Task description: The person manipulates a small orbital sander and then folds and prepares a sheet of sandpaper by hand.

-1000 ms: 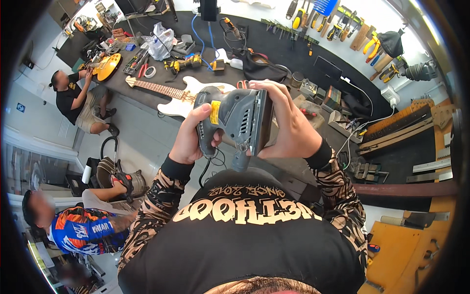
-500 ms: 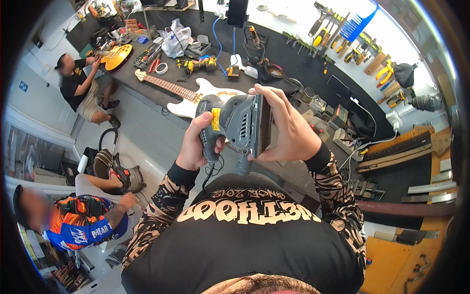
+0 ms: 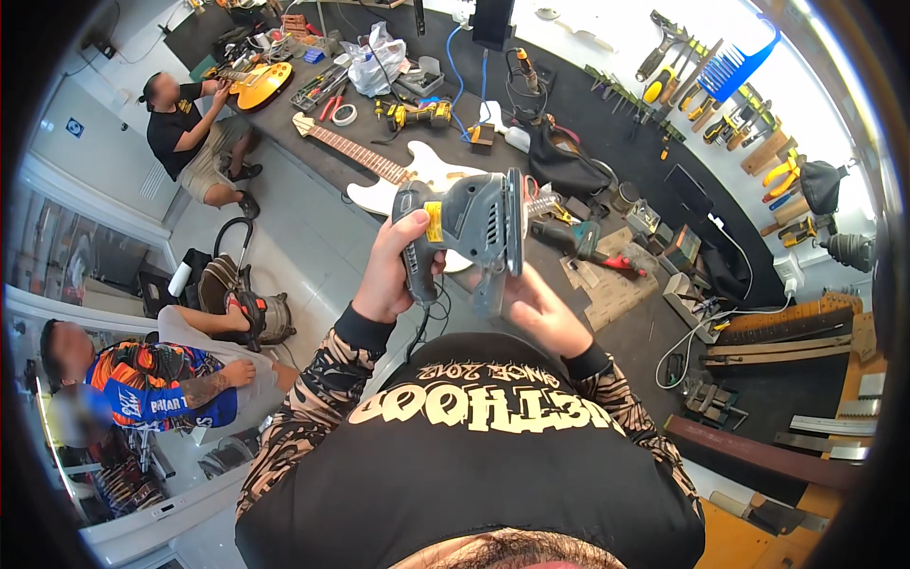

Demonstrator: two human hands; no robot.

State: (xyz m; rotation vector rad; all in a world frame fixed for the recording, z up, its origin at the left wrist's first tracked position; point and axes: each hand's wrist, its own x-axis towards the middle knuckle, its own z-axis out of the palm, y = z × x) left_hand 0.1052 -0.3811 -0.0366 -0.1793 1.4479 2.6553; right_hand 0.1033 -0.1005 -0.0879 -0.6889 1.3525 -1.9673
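While the left hand (image 3: 389,270) is wrapped around the handle of the sander (image 3: 474,223), the right hand (image 3: 542,308) sits by its lower end, partly hidden; how open it is, or whether it touches, I cannot tell. The sander is up between the black shirt (image 3: 512,469) and the counter (image 3: 624,332). Probably rigid and fairly heavy, slightly slippery if dusty, it suits 2 hands: handle and body.

Yellow guitar (image 3: 267,87), white plastic bag (image 3: 378,63), cordless drill (image 3: 417,115)
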